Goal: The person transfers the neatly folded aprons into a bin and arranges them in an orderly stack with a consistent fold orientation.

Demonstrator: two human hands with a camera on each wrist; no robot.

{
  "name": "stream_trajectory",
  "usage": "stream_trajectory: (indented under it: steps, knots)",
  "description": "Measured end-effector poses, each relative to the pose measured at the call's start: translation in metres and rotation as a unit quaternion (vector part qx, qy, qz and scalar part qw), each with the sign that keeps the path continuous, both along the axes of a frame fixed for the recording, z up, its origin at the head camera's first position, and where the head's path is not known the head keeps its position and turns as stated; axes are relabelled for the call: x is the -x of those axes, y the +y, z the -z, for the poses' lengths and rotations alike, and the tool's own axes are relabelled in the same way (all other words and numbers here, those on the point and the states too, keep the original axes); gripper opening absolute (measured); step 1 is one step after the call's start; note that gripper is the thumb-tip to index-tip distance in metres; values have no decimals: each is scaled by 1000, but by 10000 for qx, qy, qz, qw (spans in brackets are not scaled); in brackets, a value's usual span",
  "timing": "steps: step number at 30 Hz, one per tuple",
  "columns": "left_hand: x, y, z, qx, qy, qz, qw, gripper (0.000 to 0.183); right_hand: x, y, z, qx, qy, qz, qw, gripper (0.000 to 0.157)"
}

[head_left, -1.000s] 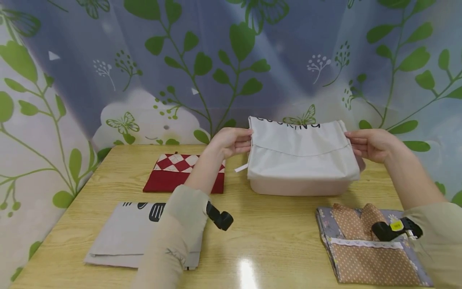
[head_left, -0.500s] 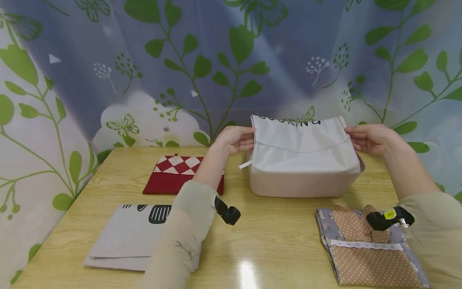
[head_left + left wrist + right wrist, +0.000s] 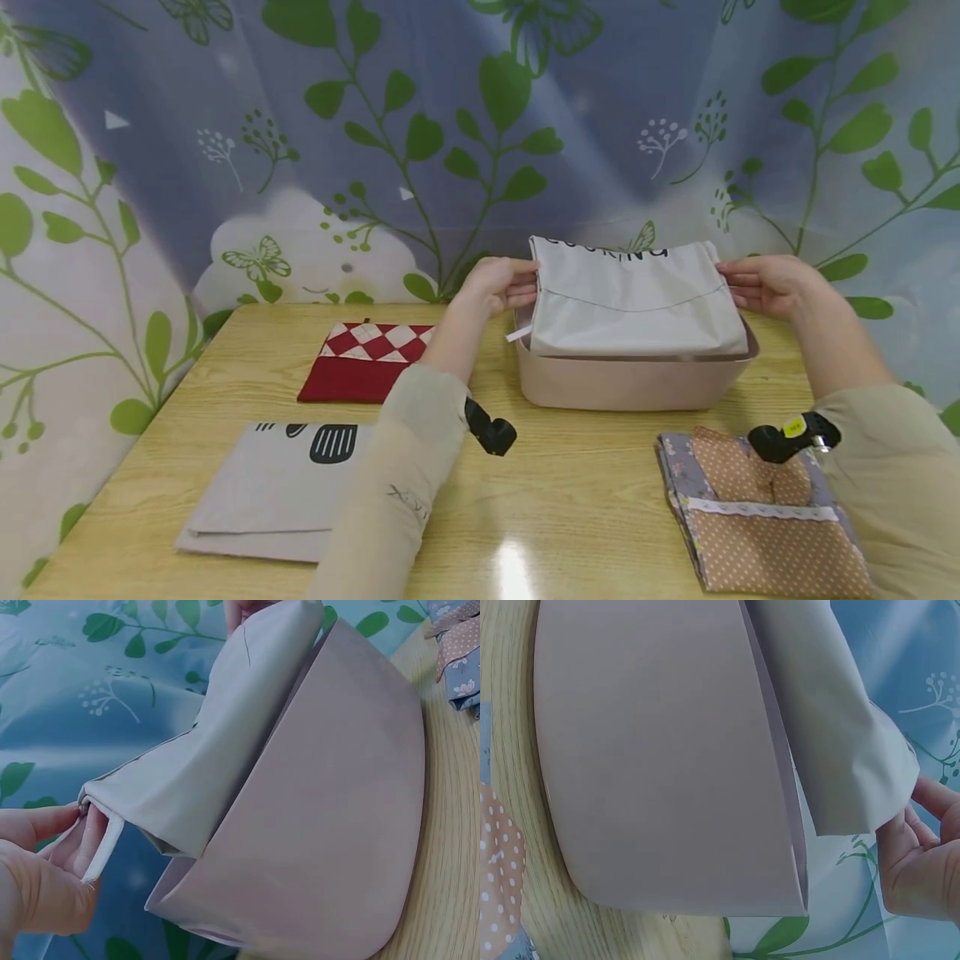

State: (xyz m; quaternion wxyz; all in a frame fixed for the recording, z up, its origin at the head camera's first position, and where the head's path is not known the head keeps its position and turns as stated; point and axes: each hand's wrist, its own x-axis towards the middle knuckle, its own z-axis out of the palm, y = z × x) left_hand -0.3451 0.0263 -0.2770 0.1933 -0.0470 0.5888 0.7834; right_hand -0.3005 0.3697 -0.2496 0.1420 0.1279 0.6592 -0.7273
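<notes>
A folded off-white apron [image 3: 637, 308] with black lettering along its top edge is stretched between both hands over a pale pink bin [image 3: 630, 385]. My left hand [image 3: 498, 283] pinches its left side, where a short white strap [image 3: 105, 847] hangs down. At the other side my right hand [image 3: 765, 285] pinches the edge between thumb and fingers. The apron's lower edge sits just inside the bin's front rim [image 3: 784, 761], and its upper part leans back. The inside of the bin is mostly hidden by the cloth.
On the wooden table [image 3: 570, 500] lie a red folded cloth with a diamond pattern [image 3: 360, 367], a grey folded cloth with black utensil prints [image 3: 262, 492], and a floral cloth with brown polka-dot pockets [image 3: 772, 533]. A leaf-printed curtain [image 3: 450, 125] hangs behind.
The apron's lower edge has gone from draping over the bin's front to behind the front rim, which now shows. Both hands have shifted slightly up, the left one also to the right.
</notes>
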Motion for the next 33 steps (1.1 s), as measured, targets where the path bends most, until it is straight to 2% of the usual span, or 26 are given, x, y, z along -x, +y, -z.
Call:
stream_trajectory:
  steps: [15,28,33]
  knots:
    - [7,11,7,159,-31,-175,9997,33,10,3,9,9,-109,83,9999,27]
    - [7,13,13,399,-5,-139,9991,30,11,5,19,-188,-115,76,9997,28]
    - [6,12,13,719,96,37,9974,33,9,6,19,-244,-100,9,9997,32]
